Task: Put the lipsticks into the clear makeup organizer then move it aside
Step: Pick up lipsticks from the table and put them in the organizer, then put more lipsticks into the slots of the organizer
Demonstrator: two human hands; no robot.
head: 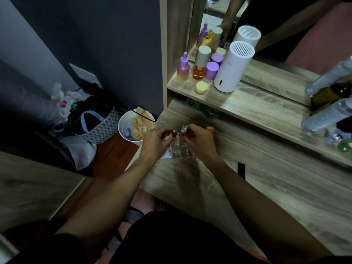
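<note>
Both hands meet at frame centre over the clear makeup organizer (179, 149), which sits on the wooden bench (266, 187) near its left edge. Left hand (155, 140) pinches a red lipstick (174, 132) upright, its base at the organizer's rear slots. Right hand (200, 141) pinches a silver-capped lipstick (184, 129) upright just beside the red one, also over the rear slots; can't tell whether either is seated. A black lipstick (241, 170) lies flat on the bench, right of centre, well apart from the organizer. On the shelf in the upper middle: a white cylinder device (233, 67) and purple and amber bottles (198, 66). White bin (123, 128) on the floor left of the bench.
</note>
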